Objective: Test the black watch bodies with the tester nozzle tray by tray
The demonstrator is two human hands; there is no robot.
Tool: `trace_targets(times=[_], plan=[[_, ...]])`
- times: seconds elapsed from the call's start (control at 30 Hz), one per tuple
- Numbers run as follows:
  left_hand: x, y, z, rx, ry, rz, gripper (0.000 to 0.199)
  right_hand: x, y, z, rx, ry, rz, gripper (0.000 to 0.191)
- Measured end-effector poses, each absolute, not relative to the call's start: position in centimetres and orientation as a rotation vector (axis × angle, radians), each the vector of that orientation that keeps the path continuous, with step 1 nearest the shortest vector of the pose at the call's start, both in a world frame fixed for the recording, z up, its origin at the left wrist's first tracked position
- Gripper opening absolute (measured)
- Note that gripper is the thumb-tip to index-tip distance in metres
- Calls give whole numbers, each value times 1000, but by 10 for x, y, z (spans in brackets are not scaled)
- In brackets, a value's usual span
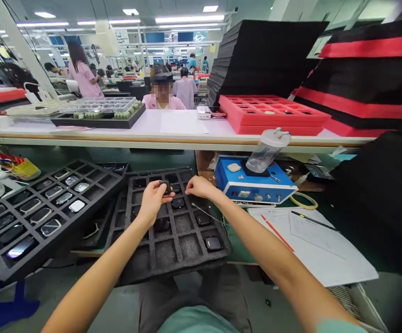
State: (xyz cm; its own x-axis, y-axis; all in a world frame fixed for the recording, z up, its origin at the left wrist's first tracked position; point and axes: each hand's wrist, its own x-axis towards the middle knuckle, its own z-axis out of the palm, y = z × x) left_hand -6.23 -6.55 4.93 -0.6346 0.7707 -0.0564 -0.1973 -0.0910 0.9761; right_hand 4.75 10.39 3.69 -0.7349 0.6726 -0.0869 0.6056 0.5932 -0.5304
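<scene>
Apparently, the step in hand is handling one watch [167,185], which the left hand [153,200] pinches above the tray [190,248], while the right hand [201,187] bunches its fingertips nearby, whether around something I cannot tell, and the next move calls for steady grip.

The person wears a green top [197,320] and dark grey-brown trousers [157,300].

A clear canister [264,155] sits atop a blue box [251,184], near papers [320,254] bearing 1 red pen [277,232] and 1 black pen [313,220].
</scene>
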Motion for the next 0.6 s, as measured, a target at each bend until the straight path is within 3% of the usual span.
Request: trace_targets(times=[0.23, 0.43, 0.6], plan=[[-47, -33, 41, 412, 1317, 1829, 14, 53, 114, 22, -980, -2521, 1120, 8], [-28, -26, 35, 408, 1060, 1652, 17, 113, 95, 23, -929, -2040, 1287, 33], [-24, -23, 29, 395, 883, 1435, 24, 138, 62, 26, -721, -1640, 1433, 20]])
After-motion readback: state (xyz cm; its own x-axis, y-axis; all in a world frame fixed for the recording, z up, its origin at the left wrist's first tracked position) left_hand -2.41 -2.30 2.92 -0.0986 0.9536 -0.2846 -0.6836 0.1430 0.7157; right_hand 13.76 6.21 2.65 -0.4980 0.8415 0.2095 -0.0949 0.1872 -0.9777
